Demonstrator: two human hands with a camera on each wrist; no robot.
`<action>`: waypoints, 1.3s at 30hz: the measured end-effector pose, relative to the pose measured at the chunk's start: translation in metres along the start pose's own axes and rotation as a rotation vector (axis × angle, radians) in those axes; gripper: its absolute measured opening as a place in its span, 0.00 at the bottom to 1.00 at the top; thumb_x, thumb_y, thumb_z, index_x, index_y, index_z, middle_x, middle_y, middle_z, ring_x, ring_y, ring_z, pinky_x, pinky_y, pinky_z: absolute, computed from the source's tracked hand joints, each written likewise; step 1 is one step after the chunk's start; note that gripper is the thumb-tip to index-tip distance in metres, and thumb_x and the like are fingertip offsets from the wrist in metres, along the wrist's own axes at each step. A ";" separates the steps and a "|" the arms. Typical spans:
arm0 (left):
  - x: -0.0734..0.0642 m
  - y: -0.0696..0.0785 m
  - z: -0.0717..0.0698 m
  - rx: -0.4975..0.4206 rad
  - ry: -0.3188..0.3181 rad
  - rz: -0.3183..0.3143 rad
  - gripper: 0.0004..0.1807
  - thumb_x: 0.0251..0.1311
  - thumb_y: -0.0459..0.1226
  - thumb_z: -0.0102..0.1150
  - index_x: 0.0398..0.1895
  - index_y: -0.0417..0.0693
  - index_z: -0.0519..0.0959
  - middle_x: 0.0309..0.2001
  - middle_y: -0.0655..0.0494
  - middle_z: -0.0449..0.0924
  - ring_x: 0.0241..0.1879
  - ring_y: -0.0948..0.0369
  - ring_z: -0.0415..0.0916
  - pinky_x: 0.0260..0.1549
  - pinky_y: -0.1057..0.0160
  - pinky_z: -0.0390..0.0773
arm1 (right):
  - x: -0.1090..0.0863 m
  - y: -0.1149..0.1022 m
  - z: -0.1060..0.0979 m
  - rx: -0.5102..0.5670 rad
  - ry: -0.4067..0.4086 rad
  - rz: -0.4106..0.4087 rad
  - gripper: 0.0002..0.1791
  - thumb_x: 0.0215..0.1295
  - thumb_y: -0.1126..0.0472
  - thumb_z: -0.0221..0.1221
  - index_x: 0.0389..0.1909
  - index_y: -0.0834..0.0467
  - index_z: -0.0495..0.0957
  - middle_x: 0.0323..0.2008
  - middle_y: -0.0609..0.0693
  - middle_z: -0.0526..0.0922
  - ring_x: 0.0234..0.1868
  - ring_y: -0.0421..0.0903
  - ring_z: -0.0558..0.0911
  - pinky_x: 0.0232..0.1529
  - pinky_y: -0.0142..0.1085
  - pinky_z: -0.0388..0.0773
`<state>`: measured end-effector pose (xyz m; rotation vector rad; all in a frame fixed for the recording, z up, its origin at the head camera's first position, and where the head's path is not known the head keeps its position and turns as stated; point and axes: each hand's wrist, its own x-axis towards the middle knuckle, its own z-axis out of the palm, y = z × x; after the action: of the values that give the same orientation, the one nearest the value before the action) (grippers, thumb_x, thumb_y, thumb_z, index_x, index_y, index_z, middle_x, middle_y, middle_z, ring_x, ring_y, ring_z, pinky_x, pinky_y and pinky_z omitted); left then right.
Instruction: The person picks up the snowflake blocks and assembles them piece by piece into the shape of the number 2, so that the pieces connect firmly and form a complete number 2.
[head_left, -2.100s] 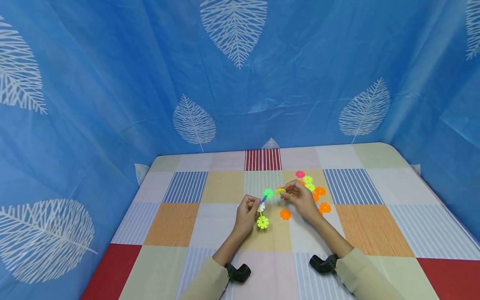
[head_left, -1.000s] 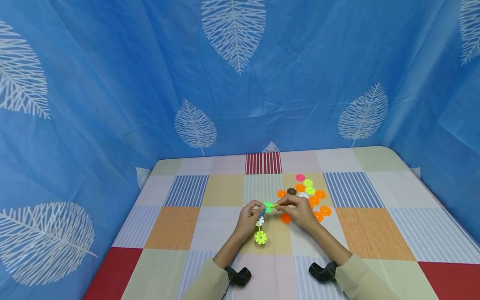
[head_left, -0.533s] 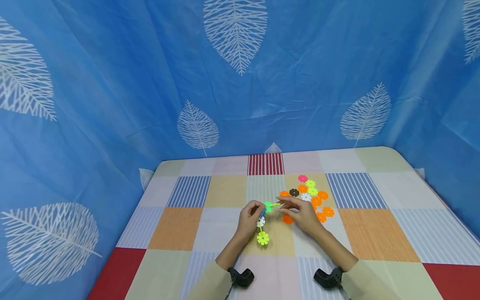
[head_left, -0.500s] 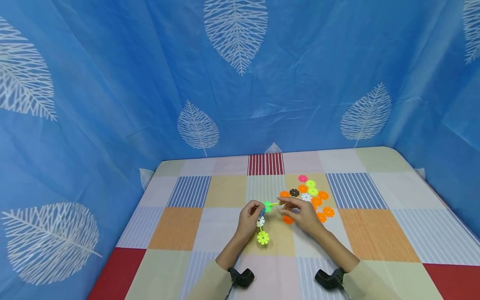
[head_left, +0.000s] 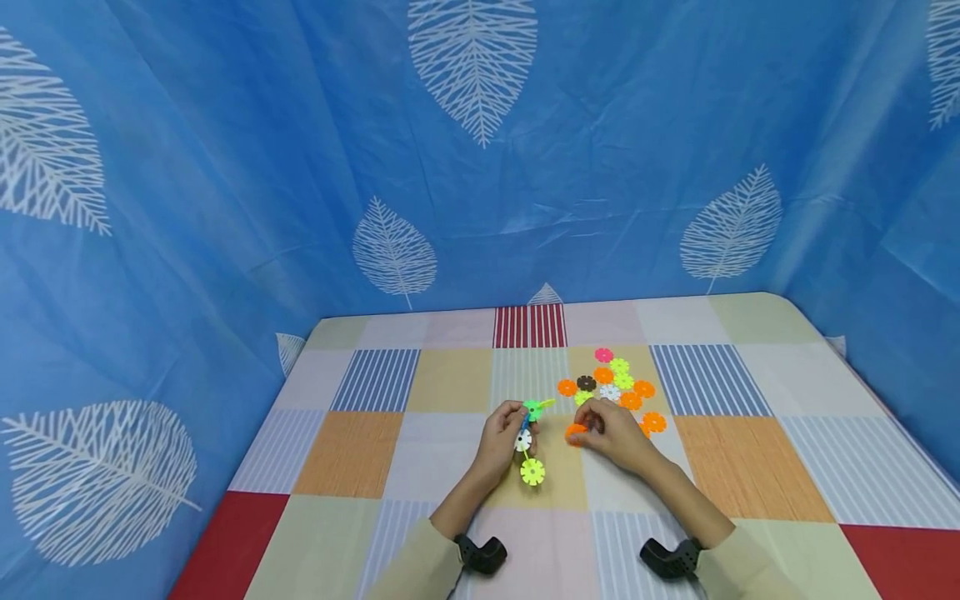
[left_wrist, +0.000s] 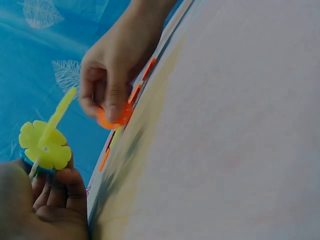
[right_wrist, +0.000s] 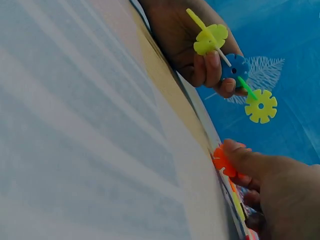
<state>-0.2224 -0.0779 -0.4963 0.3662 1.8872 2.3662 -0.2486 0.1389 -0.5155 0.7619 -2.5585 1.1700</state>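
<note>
Holding, left hand [head_left: 491, 440]: fingers curled round a linked chain [head_left: 522, 437] of notched discs, at its blue disc [right_wrist: 235, 69].
Chain: raised above the patchwork cloth [head_left: 435, 450]; near yellow disc [head_left: 532, 472] closest to the person, green disc [head_left: 533, 409] farther off, edge-on yellow disc [head_left: 548, 403] at the far end.
Right hand [head_left: 617, 435]: thumb and fingers pinching an orange disc [head_left: 575, 430], right of the chain; cannot tell whether it touches the cloth.
Loose on cloth: pink disc [head_left: 603, 355], dark brown disc [head_left: 587, 383], white disc [head_left: 610, 392], yellow discs [head_left: 622, 381], orange discs [head_left: 643, 389].
</note>
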 end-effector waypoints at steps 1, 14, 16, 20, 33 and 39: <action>0.000 0.000 0.000 0.000 0.003 -0.009 0.09 0.69 0.31 0.41 0.40 0.30 0.68 0.26 0.44 0.74 0.15 0.62 0.70 0.18 0.69 0.74 | 0.000 -0.001 0.001 0.089 0.014 0.059 0.15 0.47 0.54 0.70 0.31 0.53 0.74 0.22 0.41 0.74 0.23 0.38 0.69 0.24 0.31 0.68; 0.006 -0.018 -0.006 0.044 0.021 -0.036 0.14 0.67 0.36 0.48 0.37 0.28 0.69 0.24 0.46 0.74 0.13 0.64 0.67 0.13 0.70 0.71 | 0.008 -0.016 0.008 0.776 0.138 0.279 0.18 0.61 0.69 0.58 0.49 0.74 0.70 0.29 0.61 0.80 0.26 0.56 0.81 0.30 0.38 0.80; 0.006 -0.017 -0.006 0.049 0.029 -0.036 0.14 0.67 0.36 0.48 0.37 0.27 0.69 0.25 0.42 0.74 0.12 0.64 0.66 0.12 0.70 0.71 | 0.008 -0.017 0.008 0.770 0.137 0.271 0.17 0.60 0.70 0.58 0.49 0.74 0.71 0.29 0.60 0.80 0.26 0.57 0.81 0.30 0.38 0.80; 0.006 -0.017 -0.005 0.049 0.034 -0.048 0.13 0.67 0.33 0.48 0.37 0.26 0.69 0.26 0.36 0.73 0.13 0.64 0.67 0.12 0.70 0.71 | 0.006 -0.018 0.008 0.725 0.135 0.255 0.16 0.59 0.69 0.59 0.47 0.72 0.75 0.28 0.62 0.79 0.25 0.56 0.80 0.29 0.37 0.80; -0.004 0.007 0.003 0.093 -0.032 -0.054 0.11 0.68 0.31 0.43 0.38 0.26 0.68 0.34 0.18 0.67 0.16 0.64 0.68 0.14 0.71 0.72 | 0.005 -0.020 0.012 0.739 0.150 0.203 0.15 0.58 0.73 0.59 0.46 0.75 0.74 0.25 0.62 0.78 0.22 0.49 0.79 0.27 0.37 0.80; -0.002 0.006 0.003 0.073 -0.010 -0.046 0.11 0.70 0.32 0.41 0.41 0.28 0.67 0.36 0.19 0.68 0.17 0.63 0.69 0.17 0.70 0.74 | 0.005 -0.022 0.014 0.746 0.172 0.250 0.19 0.59 0.68 0.60 0.50 0.71 0.73 0.29 0.65 0.79 0.27 0.54 0.80 0.31 0.37 0.80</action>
<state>-0.2194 -0.0766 -0.4899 0.3356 1.9592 2.2674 -0.2406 0.1146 -0.5084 0.4327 -2.0898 2.2107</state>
